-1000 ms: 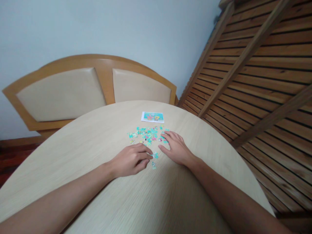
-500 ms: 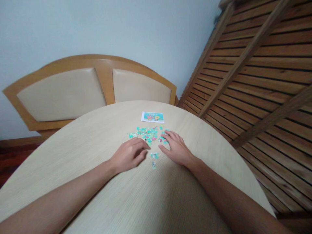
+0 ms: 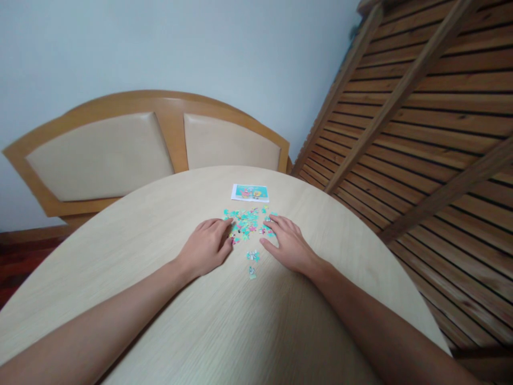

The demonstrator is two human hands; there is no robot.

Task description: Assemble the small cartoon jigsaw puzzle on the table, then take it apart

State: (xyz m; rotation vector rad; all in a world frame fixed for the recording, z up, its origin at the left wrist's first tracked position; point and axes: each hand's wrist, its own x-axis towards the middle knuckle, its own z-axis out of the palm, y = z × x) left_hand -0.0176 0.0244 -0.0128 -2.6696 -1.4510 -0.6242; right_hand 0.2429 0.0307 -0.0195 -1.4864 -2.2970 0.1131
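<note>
Many small teal, pink and yellow jigsaw puzzle pieces [image 3: 245,219] lie in a loose heap on the table. At the heap's left edge rests my left hand [image 3: 206,246], open, its fingertips by the pieces and its thumb apart. My right hand [image 3: 289,243] is open too, fingers spread over a smaller cluster at the right and partly hiding it. Nearer to me, between the hands, lie a few puzzle pieces [image 3: 253,255] that look joined, and below them a further piece [image 3: 252,272]. Whether either hand presses on a piece is too small to tell.
Beyond the heap lies a picture card [image 3: 251,193] with pink and yellow cartoon figures on teal. The round wooden table [image 3: 180,326] curves away on both sides. A padded bench back [image 3: 100,155] stands behind it, and a slatted wooden panel [image 3: 420,139] rises at the right.
My left hand has shifted left and its fingers have straightened, uncovering pieces at the heap's lower left. The right hand stays nearly where it was.
</note>
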